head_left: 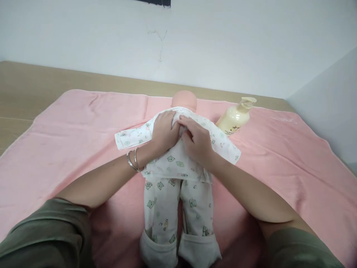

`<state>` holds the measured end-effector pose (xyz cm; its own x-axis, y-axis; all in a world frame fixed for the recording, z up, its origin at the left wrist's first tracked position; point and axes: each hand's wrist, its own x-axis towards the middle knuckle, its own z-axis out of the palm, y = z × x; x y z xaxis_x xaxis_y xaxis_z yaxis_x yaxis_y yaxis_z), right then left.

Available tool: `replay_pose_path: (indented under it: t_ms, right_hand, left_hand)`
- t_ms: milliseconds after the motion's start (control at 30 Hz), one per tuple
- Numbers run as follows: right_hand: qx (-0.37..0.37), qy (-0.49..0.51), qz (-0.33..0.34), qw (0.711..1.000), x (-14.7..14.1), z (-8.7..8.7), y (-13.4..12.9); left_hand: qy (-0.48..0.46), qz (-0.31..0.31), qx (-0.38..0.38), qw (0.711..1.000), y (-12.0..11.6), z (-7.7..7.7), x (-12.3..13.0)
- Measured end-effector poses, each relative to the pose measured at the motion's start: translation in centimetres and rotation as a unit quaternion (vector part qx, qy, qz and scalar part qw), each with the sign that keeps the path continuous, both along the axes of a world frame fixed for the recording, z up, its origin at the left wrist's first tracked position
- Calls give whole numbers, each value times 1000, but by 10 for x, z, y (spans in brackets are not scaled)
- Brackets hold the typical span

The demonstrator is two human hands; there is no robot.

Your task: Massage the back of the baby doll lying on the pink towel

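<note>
A baby doll (184,99) lies on its stretched-out clothes' axis, its smooth bald head at the far end and its face not visible. It wears a white long-sleeved top (175,163) with small green animal prints and matching trousers (164,212) with turned-up, covered feet. My left hand (166,130) rests flat on the upper part of the top, fingers stretched toward the head. Beside it, my right hand (196,139) lies over the top with curved fingers and the thumb apart from them; its fingertips meet the left thumb area. Neither hand visibly grasps anything.
A pale yellow pump bottle (234,117) leans or lies at the doll's right side, near the sleeve. Beneath everything spreads a pink blanket (279,160) with some creases. Behind it are a wooden surface (41,78) and a white wall (212,44).
</note>
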<state>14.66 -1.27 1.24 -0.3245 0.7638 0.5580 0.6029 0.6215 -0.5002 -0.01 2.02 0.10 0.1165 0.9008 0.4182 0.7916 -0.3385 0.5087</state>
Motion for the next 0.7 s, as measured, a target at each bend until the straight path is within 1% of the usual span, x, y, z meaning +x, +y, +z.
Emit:
replay_pose_path:
  t_ms: [67,100,200,267,300,367,467,533,600,633,700]
  right_hand:
    - [-23,-29,-14,999,5,-3,18]
    - [-37,-43,-29,998,9,-3,27]
    - [-82,-94,-75,989,19,0,46]
    - [-89,-124,-89,984,20,2,46]
    - [-81,-136,-92,983,19,3,42]
    - [-51,-155,-94,982,12,3,26]
    - [-6,-183,-82,980,0,4,-3]
    - [4,-197,-54,979,-4,4,-13]
    - [-7,-195,-28,980,-3,5,-9]
    - [-19,-186,-28,982,0,6,-2]
    - [-53,-168,-51,983,7,6,18]
  left_hand:
    - [8,16,10,1000,-9,3,5]
    - [19,13,19,1000,-15,4,9]
    - [62,-28,36,997,-36,7,18]
    - [64,-50,30,996,-44,7,21]
    - [54,-53,25,997,-45,7,21]
    - [27,-50,16,998,-37,7,17]
    - [-9,-22,-9,1000,-13,8,6]
    - [-25,-3,-34,999,0,8,0]
    - [-25,9,-48,998,4,8,-1]
    - [-16,14,-43,999,2,7,0]
    - [13,13,-8,1000,-8,4,5]
